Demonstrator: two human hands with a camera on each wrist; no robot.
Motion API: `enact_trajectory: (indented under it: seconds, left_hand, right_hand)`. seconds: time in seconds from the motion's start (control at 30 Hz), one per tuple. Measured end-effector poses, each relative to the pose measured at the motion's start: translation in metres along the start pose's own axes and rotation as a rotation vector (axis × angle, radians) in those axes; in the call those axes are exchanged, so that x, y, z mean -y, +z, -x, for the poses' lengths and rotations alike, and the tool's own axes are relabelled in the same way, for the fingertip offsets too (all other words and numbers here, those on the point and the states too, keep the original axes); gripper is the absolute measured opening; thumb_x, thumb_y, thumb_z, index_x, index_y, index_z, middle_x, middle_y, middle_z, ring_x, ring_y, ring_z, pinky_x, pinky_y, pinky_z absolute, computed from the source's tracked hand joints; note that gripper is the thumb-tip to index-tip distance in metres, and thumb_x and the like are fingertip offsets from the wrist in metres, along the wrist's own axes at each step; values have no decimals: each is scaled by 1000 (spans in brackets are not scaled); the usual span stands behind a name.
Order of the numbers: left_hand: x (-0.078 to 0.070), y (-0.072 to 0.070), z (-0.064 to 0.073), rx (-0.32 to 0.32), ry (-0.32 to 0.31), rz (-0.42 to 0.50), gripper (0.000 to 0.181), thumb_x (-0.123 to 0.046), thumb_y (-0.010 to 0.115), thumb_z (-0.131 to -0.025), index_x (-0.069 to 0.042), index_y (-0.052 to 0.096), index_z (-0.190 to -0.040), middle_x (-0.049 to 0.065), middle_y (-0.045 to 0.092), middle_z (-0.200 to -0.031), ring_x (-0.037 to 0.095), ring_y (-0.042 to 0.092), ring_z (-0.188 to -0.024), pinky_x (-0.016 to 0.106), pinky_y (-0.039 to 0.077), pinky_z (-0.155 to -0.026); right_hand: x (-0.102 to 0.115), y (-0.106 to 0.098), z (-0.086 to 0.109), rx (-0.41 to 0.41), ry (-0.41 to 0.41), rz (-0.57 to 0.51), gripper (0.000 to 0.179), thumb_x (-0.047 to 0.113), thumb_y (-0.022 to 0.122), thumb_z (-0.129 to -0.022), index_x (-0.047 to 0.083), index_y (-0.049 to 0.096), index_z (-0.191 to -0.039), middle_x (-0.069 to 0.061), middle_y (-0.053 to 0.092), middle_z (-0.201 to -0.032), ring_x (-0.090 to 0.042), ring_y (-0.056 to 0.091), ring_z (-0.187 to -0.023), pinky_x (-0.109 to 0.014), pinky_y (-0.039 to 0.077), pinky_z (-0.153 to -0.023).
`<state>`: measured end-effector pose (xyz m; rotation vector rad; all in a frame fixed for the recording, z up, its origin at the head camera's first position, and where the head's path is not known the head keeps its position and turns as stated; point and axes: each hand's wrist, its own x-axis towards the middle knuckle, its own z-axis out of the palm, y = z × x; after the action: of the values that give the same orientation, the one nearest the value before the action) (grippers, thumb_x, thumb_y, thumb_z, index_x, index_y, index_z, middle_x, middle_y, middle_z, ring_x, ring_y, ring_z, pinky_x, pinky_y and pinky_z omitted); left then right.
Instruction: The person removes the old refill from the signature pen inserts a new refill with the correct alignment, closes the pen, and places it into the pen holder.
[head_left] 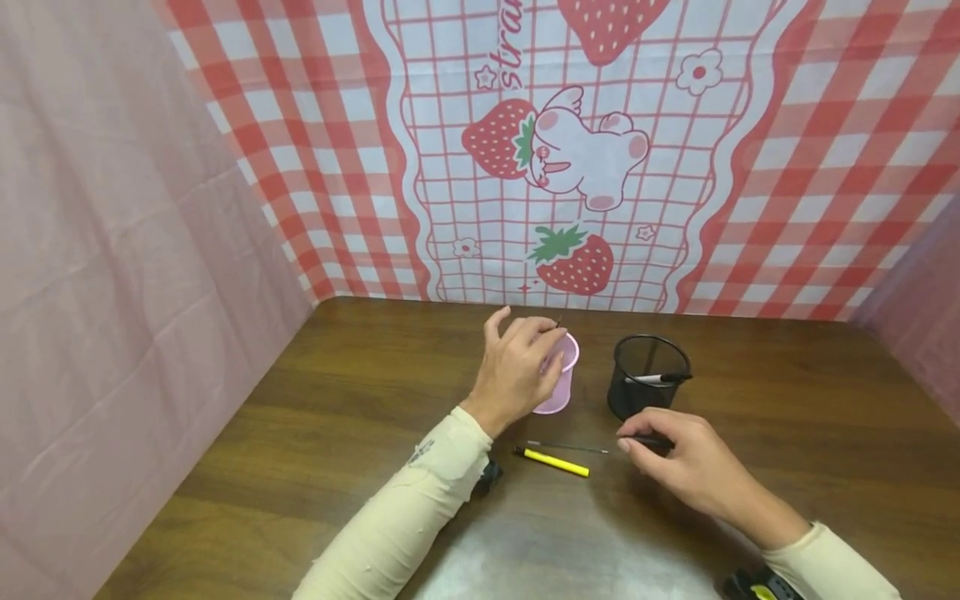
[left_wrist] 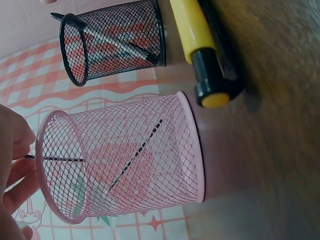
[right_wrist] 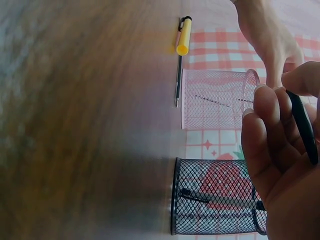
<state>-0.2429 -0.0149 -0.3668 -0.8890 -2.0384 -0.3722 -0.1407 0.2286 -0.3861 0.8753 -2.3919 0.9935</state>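
Your left hand (head_left: 517, 367) pinches a thin dark stick (left_wrist: 62, 159) at the mouth of the pink mesh cup (head_left: 553, 396), inside which a second dark stick (left_wrist: 136, 155) leans at a slant. Your right hand (head_left: 686, 458) grips a black pen piece (head_left: 651, 442) between thumb and fingers, just in front of the black mesh cup (head_left: 630, 402), which holds a white-and-black pen (head_left: 648, 379). Between you and the pink mesh cup, a yellow pen (head_left: 557, 463) lies on the bench (head_left: 360, 375) with a slim refill (head_left: 570, 447) just beside it.
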Motion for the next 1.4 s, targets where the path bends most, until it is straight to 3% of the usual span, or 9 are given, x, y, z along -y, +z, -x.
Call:
enact_trajectory:
  seconds: [0.47,1.0,1.17,1.4]
  left_hand:
    - [0,-3,-3,-188,78,72,17,-14,71,-89,-9,78,-103,3,71,-104,15,68,-94,45,35,-108]
    - [3,-2,-5,-255,125,74,25,-8,76,-83,-3,74,-107,10,64,-104,21,64,-96,38,46,-97]
    - [3,-4,-5,-254,117,56,30,-7,77,-82,-3,72,-111,13,62,-109,25,61,-101,39,47,-94]
    - [1,-5,-3,-245,140,65,32,-7,75,-84,-4,72,-115,12,62,-110,23,62,-97,38,47,-91]
  right_hand:
    - [0,1,1,17,1,-25,34,0,79,-82,29,69,-94,17,66,-88,-4,60,-79,-16,45,-71]
    - [1,2,2,16,-2,-26,34,0,80,-81,30,69,-94,17,66,-88,-4,61,-80,-16,45,-73]
    - [2,2,1,14,-3,-18,34,0,80,-81,29,69,-94,17,66,-88,-4,61,-80,-15,45,-73]
    - [3,3,1,14,4,-24,32,-1,79,-81,27,70,-93,17,66,-88,-4,62,-80,-15,45,-73]
